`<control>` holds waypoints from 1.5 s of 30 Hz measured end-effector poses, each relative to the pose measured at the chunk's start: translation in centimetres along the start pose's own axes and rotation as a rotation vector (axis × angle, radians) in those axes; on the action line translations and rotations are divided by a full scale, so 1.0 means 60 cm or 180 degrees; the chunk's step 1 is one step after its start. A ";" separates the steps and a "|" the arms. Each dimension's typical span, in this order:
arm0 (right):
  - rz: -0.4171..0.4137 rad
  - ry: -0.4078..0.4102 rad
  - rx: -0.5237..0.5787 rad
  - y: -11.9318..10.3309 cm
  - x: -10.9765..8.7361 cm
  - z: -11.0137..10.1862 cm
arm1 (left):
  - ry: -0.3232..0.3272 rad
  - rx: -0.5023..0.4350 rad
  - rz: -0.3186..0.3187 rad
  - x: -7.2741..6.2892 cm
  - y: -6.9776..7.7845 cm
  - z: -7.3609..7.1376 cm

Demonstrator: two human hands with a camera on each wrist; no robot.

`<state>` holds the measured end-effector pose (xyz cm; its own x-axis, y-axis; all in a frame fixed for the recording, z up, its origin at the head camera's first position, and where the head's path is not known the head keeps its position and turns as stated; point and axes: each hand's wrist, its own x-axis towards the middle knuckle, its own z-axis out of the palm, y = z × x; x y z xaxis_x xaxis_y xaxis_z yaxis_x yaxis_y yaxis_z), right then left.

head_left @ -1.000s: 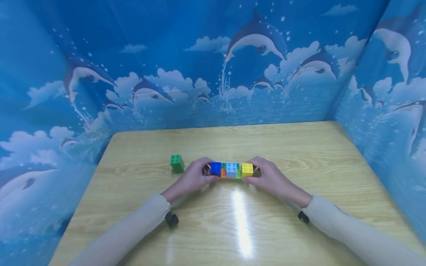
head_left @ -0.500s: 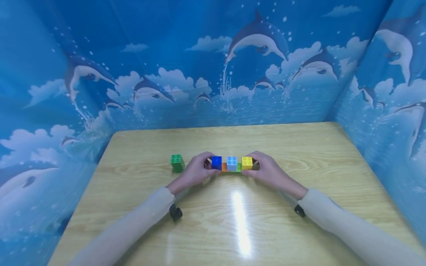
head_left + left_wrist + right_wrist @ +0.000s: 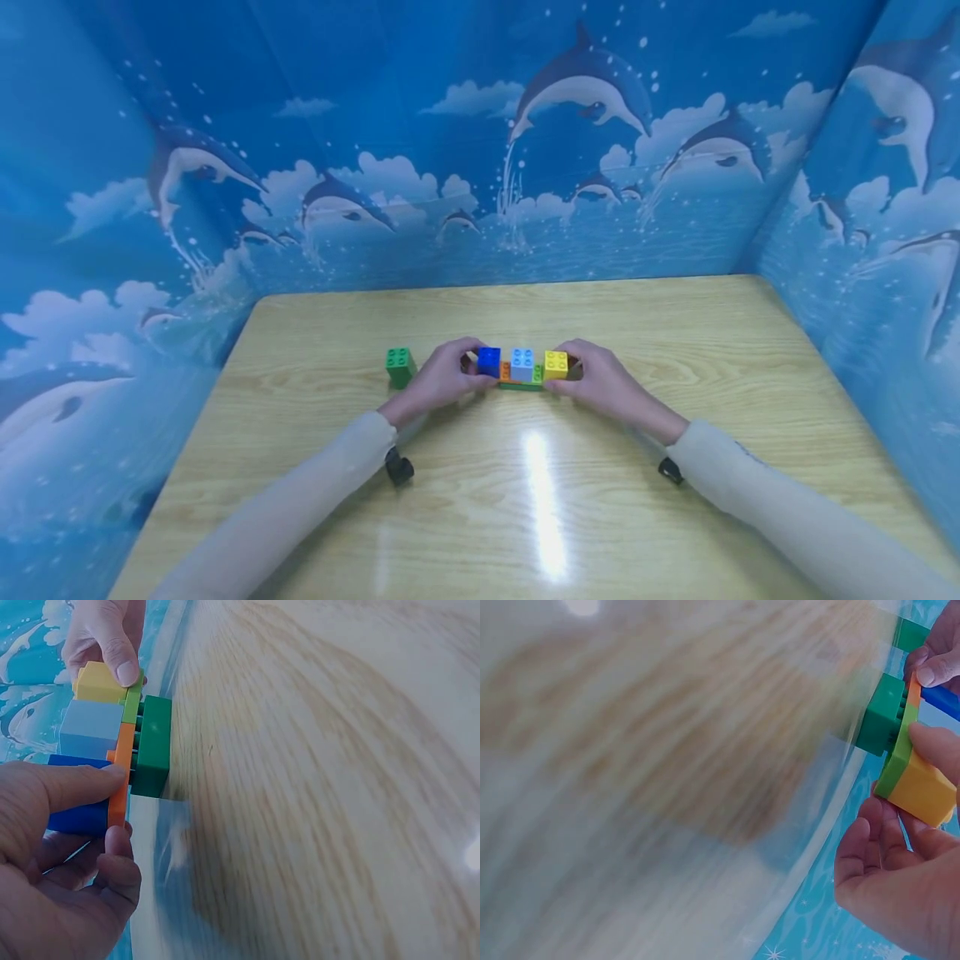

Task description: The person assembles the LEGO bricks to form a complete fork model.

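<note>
A joined row of toy building bricks spans both hands: a dark blue brick (image 3: 489, 362) on the left, a light blue brick (image 3: 522, 364) in the middle and a yellow brick (image 3: 556, 364) on the right. Thin orange (image 3: 121, 776) and lime green (image 3: 897, 757) bricks form its underside. My left hand (image 3: 442, 374) pinches the blue and orange end; my right hand (image 3: 600, 379) pinches the yellow and lime end. Right below the row lies a dark green brick (image 3: 155, 746) on the table. Its studs show in a narrow gap under the row in the left wrist view.
A tall green brick (image 3: 401, 367) stands on the wood-grain table (image 3: 480, 517), just left of my left hand. A blue curtain printed with dolphins (image 3: 480, 167) rises behind the table and at both sides.
Both hands have carried the joined row a little away from me. The dark green brick, earlier partly visible behind the row, now lies beneath it. The tall green brick stays put.
</note>
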<state>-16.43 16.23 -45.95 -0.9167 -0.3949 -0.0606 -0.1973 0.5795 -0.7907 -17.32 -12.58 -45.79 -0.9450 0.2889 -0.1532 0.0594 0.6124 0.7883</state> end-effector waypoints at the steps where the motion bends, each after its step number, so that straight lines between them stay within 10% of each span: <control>1: 0.0003 -0.0009 -0.0005 0.000 0.000 0.000 | -0.0006 0.0018 -0.0001 0.001 -0.001 0.000; 19: -0.0074 -0.0057 -0.0354 -0.010 0.005 -0.005 | -0.0130 0.0216 0.0150 -0.002 0.001 -0.006; 45: -0.0124 0.0030 0.0343 -0.028 0.014 0.002 | -0.0240 -0.0644 0.0539 0.006 0.015 0.015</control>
<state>-16.81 14.84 -44.73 -0.9125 -0.4085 -0.0231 -0.1949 0.4838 -0.8532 -17.31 -11.27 -45.64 -0.9000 0.4334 -0.0470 0.1421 0.3935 0.9083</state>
